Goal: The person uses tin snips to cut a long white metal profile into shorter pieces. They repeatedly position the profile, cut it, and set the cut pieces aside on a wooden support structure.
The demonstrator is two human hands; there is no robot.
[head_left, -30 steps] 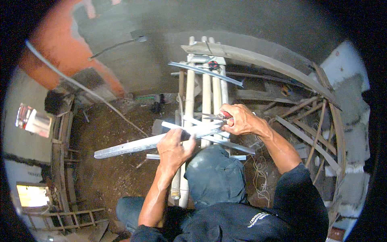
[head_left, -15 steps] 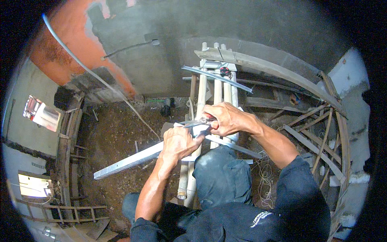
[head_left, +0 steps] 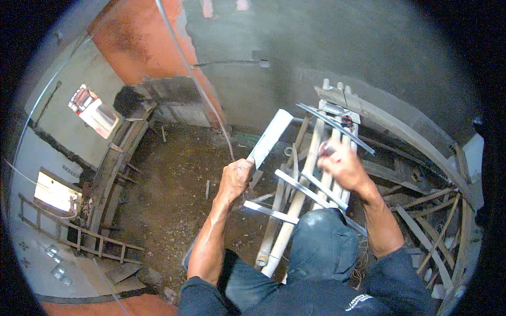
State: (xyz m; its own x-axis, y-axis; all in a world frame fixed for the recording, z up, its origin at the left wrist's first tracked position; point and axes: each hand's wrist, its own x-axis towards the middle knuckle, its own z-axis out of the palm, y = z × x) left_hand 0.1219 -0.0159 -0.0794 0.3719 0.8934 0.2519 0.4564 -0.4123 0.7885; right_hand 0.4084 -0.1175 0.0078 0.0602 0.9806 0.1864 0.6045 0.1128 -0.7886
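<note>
My left hand [head_left: 237, 176] is closed around one end of a pale grey metal channel [head_left: 271, 138], which slants up and away to the right over the dirt floor. My right hand [head_left: 343, 166], smeared by motion, is closed over the bamboo poles. A bit of red and dark shows at its fingers, from the red-handled snips [head_left: 325, 150]; their blades cannot be made out. Under and beside my right hand, cut metal strips [head_left: 300, 188] lie across the bamboo poles [head_left: 296, 216]. My bent knee [head_left: 324, 245] is just below them.
Another metal strip [head_left: 337, 129] crosses the far poles, beside a small black-and-red object [head_left: 347, 121]. A long wooden plank [head_left: 400, 113] runs to the right, above a tangle of timber [head_left: 435, 231]. A ladder-like wooden frame [head_left: 79, 237] is at left. A cable [head_left: 197, 84] hangs down the wall.
The metal channel has swung from pointing lower left to pointing up and right. My hands have parted, the right moving away with the snips. The view has shifted, so the scene sits farther right.
</note>
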